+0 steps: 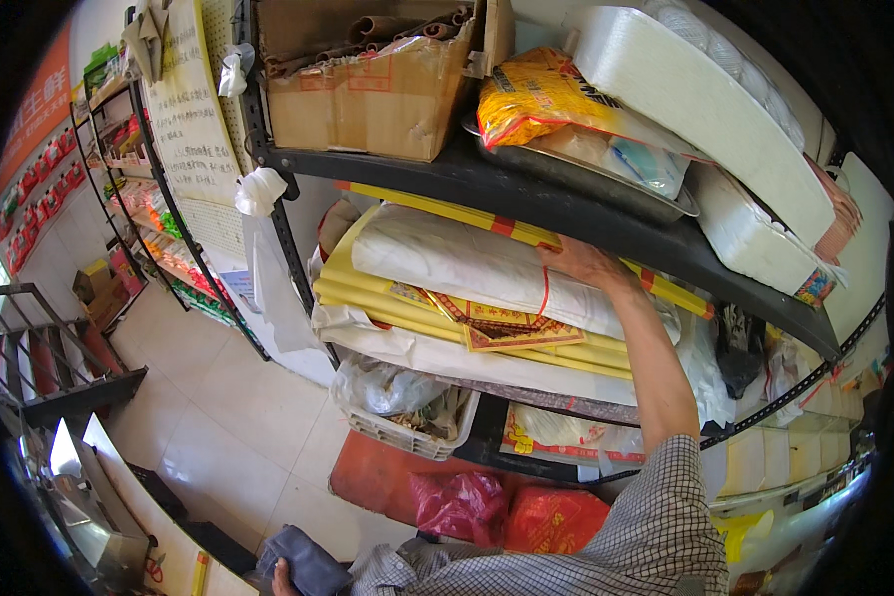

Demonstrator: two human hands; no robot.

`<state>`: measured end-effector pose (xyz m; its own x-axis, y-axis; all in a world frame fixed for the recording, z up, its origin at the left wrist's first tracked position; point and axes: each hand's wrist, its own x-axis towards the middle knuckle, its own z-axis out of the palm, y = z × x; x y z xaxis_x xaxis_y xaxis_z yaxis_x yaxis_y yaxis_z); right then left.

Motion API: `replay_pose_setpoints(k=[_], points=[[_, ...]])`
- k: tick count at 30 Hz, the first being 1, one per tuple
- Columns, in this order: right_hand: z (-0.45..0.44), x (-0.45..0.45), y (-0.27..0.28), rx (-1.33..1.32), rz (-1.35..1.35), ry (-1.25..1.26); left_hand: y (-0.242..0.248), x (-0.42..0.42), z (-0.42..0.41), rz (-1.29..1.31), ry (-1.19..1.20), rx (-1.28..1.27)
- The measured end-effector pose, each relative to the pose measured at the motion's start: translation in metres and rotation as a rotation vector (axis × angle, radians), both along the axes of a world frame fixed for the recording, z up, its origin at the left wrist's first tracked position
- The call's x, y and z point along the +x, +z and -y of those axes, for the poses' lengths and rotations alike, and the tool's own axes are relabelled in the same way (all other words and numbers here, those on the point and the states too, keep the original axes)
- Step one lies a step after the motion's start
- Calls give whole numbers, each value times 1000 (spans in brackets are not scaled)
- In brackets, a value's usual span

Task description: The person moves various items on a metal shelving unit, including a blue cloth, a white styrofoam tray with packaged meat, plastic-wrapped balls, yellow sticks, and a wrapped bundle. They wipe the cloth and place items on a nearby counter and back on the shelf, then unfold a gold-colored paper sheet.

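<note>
My right hand (585, 262) reaches in under the black metal shelf (417, 175), at a yellow and red strip (454, 216) along the shelf's underside. Its fingertips are partly hidden, so whether they grip the strip cannot be told. Below it lies a folded white sheet bundle (447, 257) tied with red string, on a stack of folded yellow sheets (350, 290) and red and gold printed packets (521, 335). My left hand (281, 577), at the bottom edge, holds a folded dark grey-blue cloth (305, 559).
On the shelf stand a torn cardboard box (365, 112), a metal tray (588, 175) with bags, and white foam boxes (700, 112). A plastic basket (410, 432) sits below the stack. Pink and red bags (458, 506) lie lower down. A table with scissors (154, 568) stands lower left.
</note>
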<state>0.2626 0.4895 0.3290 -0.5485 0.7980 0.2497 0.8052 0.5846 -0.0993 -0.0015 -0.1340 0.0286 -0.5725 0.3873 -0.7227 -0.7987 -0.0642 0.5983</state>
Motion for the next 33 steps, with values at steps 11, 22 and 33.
replay_pose_setpoints(k=[11,22,33], points=[[86,23,-3,122,-167,379,47,2,-62,-531,-239,-13],[239,-12,-56,-310,-331,506,126,41,-143,-631,-902,183],[351,-140,-142,-627,-332,711,86,55,-134,-397,-770,355]])
